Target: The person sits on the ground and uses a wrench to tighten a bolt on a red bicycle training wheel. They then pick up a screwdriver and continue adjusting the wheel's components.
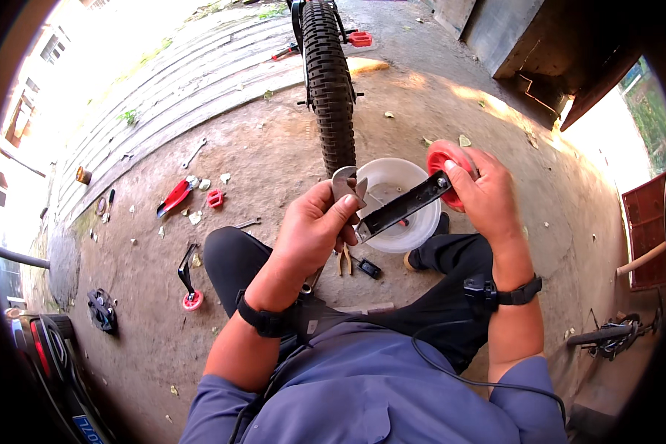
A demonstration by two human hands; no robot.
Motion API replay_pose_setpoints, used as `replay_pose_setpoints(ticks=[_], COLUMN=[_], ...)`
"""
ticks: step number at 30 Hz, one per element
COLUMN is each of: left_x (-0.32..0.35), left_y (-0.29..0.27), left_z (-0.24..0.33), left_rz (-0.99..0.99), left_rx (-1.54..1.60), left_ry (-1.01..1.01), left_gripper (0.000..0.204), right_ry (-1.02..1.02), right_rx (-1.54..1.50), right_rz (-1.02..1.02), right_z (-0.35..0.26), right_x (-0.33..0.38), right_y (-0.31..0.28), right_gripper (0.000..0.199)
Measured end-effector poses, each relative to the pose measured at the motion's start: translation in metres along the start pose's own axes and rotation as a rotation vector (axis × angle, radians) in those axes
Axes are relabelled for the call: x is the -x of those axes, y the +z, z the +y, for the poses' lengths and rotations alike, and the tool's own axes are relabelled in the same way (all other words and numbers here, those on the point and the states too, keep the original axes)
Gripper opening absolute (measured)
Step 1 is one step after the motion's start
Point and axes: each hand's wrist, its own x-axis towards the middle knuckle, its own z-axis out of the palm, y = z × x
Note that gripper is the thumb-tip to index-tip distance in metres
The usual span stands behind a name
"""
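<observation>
A training wheel, its red wheel on a black metal arm, is held across my lap. My right hand is closed round the red wheel, thumb near the axle bolt. Between thumb and fingers of my left hand is a grey metal bracket with a curved, notched edge. The arm's free end lies against or just beside my left fingertips; I cannot tell whether they grip it too. Below the arm stands a translucent plastic tub with a small red-tipped item inside, partly hidden.
An upright bicycle tyre stands ahead. Another training wheel, a red pedal, a red-and-black part and a wrench lie leftward. Pliers and a small black device lie between my legs. A cable crosses my lap.
</observation>
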Motion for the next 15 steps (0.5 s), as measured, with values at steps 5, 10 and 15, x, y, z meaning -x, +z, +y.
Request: replay_pose_setpoints(ticks=[5, 10, 15], left_x=[0.002, -0.011, -0.001], left_y=[0.007, -0.006, 0.033], left_z=[0.001, -0.007, 0.006], left_rz=[0.005, 0.1, 0.001], left_rx=[-0.025, -0.07, -0.528], left_ry=[0.019, 0.015, 0.188], left_gripper=[0.018, 0.016, 0.013], right_ry=[-0.036, -0.053, -0.06], right_rx=[0.014, 0.011, 0.06], right_rz=[-0.012, 0.03, 0.039], right_z=[-0.003, 0.001, -0.002], right_x=[-0.001, -0.001, -0.001], right_y=[0.002, 0.004, 0.011], right_gripper=[0.028, 0.029, 0.028])
